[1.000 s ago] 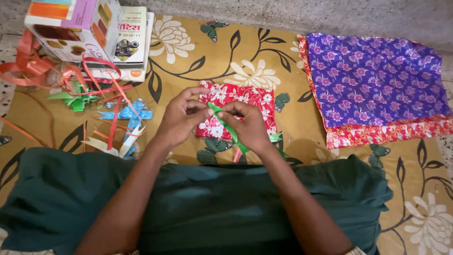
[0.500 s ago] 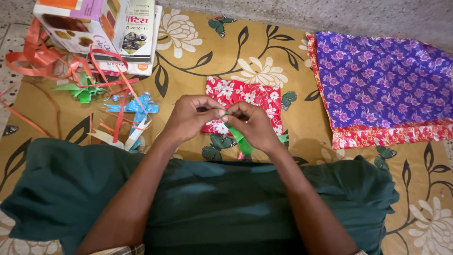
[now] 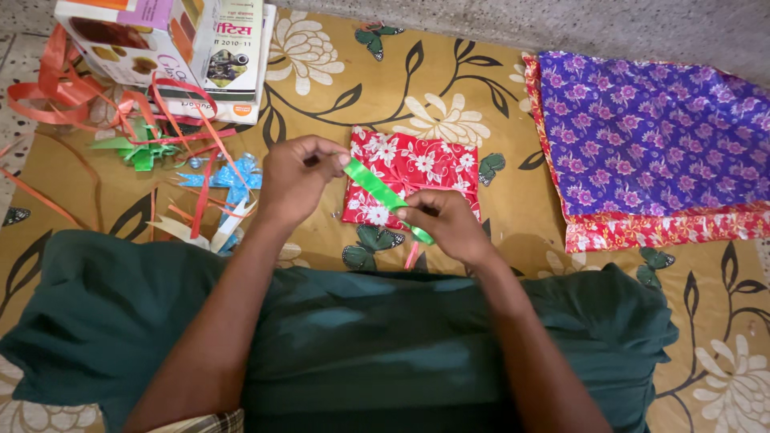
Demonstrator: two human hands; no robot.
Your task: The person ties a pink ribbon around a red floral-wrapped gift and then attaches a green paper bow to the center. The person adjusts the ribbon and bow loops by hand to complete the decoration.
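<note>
The left hand (image 3: 298, 178) pinches the upper end of a green ribbon (image 3: 374, 188); the right hand (image 3: 445, 224) grips its lower end at four o'clock, stretching it over a red flowered parcel (image 3: 425, 164). Loose ribbons (image 3: 144, 120) lie at ten o'clock.

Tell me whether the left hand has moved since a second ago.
Yes. The left hand has drawn left, away from the right hand, stretching the green ribbon across the red parcel.

wrapped parcel (image 3: 413, 172) lies on the mat (image 3: 481, 88), folded cloths (image 3: 642, 136) right, ribbons (image 3: 120, 128) left.
</note>
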